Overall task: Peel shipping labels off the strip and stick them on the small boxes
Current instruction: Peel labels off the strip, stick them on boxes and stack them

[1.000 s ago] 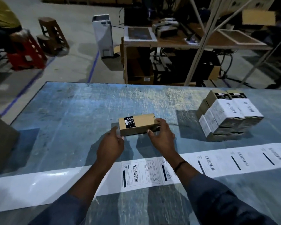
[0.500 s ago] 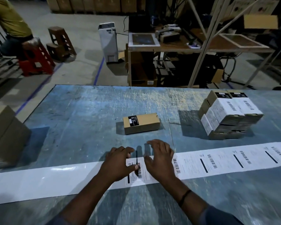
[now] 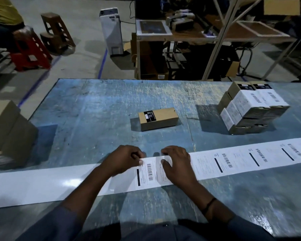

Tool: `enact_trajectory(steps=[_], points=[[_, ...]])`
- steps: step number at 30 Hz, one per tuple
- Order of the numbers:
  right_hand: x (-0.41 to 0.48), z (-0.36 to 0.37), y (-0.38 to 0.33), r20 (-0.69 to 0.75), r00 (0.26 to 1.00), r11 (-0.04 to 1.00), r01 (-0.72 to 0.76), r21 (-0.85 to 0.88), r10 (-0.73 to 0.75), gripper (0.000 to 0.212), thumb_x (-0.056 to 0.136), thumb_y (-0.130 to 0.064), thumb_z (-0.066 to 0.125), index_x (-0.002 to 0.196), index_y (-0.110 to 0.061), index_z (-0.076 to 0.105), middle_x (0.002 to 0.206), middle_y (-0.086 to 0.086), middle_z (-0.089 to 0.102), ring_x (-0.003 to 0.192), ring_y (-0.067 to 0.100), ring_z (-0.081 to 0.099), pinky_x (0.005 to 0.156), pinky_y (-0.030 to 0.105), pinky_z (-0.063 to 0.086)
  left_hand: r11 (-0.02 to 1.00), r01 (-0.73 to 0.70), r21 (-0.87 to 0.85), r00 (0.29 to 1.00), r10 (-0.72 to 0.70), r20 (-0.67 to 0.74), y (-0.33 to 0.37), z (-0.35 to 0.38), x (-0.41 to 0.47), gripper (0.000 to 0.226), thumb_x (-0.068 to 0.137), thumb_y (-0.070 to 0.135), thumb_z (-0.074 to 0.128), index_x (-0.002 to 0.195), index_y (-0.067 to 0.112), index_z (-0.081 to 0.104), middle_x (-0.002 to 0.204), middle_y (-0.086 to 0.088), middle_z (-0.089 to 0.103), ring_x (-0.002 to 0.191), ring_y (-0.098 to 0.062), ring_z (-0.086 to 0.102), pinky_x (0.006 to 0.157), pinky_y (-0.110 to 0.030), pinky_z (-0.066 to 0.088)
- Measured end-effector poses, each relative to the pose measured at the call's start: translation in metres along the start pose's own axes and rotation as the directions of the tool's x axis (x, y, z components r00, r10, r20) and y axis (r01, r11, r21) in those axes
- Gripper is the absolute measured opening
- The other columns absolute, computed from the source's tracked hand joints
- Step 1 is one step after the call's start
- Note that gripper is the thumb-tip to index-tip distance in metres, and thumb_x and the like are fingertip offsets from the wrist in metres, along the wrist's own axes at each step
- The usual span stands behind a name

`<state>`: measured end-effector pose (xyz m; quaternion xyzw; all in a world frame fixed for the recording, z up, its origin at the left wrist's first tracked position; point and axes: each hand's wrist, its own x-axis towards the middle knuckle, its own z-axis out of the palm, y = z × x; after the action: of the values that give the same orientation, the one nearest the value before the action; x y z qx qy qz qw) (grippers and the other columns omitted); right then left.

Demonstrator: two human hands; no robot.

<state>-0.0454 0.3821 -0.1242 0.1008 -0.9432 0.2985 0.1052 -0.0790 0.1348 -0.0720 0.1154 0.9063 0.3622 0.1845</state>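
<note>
Firmly pinches the far left corner of the first label (image 3: 151,173) between thumb and forefinger of the left hand (image 3: 123,160), other fingers curled under; cannot tell through the blur whether that corner has lifted. Presses the same label down with the right hand (image 3: 178,164), fingers bent and loosely spread, tips at the far edge, thumb flat on the print, gripping nothing. Finds that label at the left end of the printed run on the strip (image 3: 42,185), with bare glossy liner to its left and more printed labels to its right. Lies flat, left to right, across the near part of the scratched blue table (image 3: 94,110). Beyond the hands and well apart from them: one small box (image 3: 158,119), brown, lying flat, a black sticker on its top at the left end. Farther right, a stack of boxes (image 3: 250,108) already wearing white labels. At the table's left edge, a large plain carton (image 3: 5,126). Past the table, on the floor: a red stool (image 3: 30,51) with a person seated, a white upright unit (image 3: 111,30), a cluttered workbench (image 3: 181,32).
</note>
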Motion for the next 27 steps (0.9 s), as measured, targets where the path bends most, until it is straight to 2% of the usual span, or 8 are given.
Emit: enact_trajectory(steps=[4,10,12,15,17,20,24,27], points=[[-0.010,0.000,-0.002,0.045,0.997,0.996,0.065,-0.058,-0.063,0.036,0.090,-0.034,0.062,0.126,-0.026,0.064,0.130,-0.005,0.059,0.125,0.022,0.048,0.103,0.036,0.031,0.999,0.021,0.030,0.999,-0.021,0.029,-0.013,-0.021,-0.003,0.006,0.089,0.036,0.080,0.091,0.032,0.077,0.087,0.018,0.076,0.080,0.008,0.069,0.068,-0.015,0.047],[-0.023,-0.002,0.003,0.009,0.998,0.991,0.062,-0.119,-0.061,0.037,0.092,-0.039,0.064,0.127,-0.026,0.062,0.136,-0.002,0.054,0.128,0.025,0.046,0.105,0.037,0.029,0.986,0.027,0.165,0.967,-0.068,0.247,-0.036,-0.046,-0.018,0.024,0.076,0.053,0.076,0.089,0.033,0.078,0.089,0.019,0.076,0.083,-0.002,0.071,0.079,-0.033,0.056],[-0.020,-0.002,-0.011,-0.025,0.998,0.993,0.063,-0.099,-0.065,0.036,0.089,-0.029,0.070,0.123,-0.026,0.060,0.130,-0.001,0.055,0.122,0.027,0.048,0.102,0.041,0.036,0.997,0.017,0.081,0.963,-0.038,0.265,-0.040,-0.050,-0.023,0.012,0.081,0.046,0.079,0.084,0.035,0.076,0.087,0.018,0.077,0.081,-0.004,0.072,0.075,-0.031,0.054],[-0.014,-0.006,-0.043,-0.024,0.996,0.994,0.087,0.062,-0.086,0.014,0.089,-0.023,0.070,0.099,-0.022,0.061,0.103,-0.004,0.058,0.096,0.018,0.056,0.084,0.041,0.048,0.998,0.007,-0.068,0.962,0.012,0.273,-0.031,-0.047,-0.025,0.005,0.088,0.032,0.082,0.088,0.032,0.077,0.090,0.015,0.078,0.082,-0.005,0.073,0.074,-0.026,0.052],[-0.005,-0.008,-0.068,0.048,0.999,0.978,0.006,0.207,-0.016,0.016,0.090,-0.033,0.072,0.087,-0.024,0.058,0.087,-0.009,0.058,0.081,0.009,0.056,0.072,0.038,0.050,0.989,0.003,-0.151,0.962,0.038,0.270,-0.027,-0.047,-0.024,0.005,0.090,0.028,0.081,0.094,0.030,0.078,0.092,0.014,0.079,0.083,-0.005,0.073,0.074,-0.023,0.052],[0.002,-0.009,-0.099,0.159,0.985,0.936,-0.118,0.332,0.068,0.033,0.083,-0.050,0.079,0.075,-0.025,0.058,0.075,-0.009,0.060,0.073,0.008,0.059,0.065,0.033,0.050,0.970,-0.032,-0.239,0.961,0.096,0.260,-0.022,-0.048,-0.025,0.007,0.092,0.025,0.077,0.098,0.022,0.076,0.089,0.009,0.075,0.078,-0.006,0.067,0.071,-0.025,0.048],[0.002,-0.006,-0.111,0.244,0.965,0.938,-0.174,0.300,0.101,0.043,0.072,-0.060,0.081,0.074,-0.026,0.055,0.077,-0.009,0.059,0.074,0.007,0.057,0.066,0.031,0.048,0.916,0.025,-0.401,0.963,0.086,0.255,-0.025,-0.044,-0.026,0.022,0.087,0.031,0.073,0.100,0.013,0.070,0.090,-0.001,0.073,0.081,-0.014,0.066,0.073,-0.030,0.047],[-0.005,0.004,-0.104,0.221,0.971,0.970,-0.135,0.200,0.090,0.045,0.070,-0.067,0.075,0.078,-0.030,0.051,0.081,-0.012,0.054,0.080,0.006,0.053,0.072,0.032,0.047,0.918,0.059,-0.391,0.971,0.037,0.236,-0.030,-0.040,-0.026,0.020,0.090,0.030,0.075,0.103,0.016,0.069,0.099,-0.006,0.075,0.085,-0.014,0.068,0.077,-0.033,0.049]])
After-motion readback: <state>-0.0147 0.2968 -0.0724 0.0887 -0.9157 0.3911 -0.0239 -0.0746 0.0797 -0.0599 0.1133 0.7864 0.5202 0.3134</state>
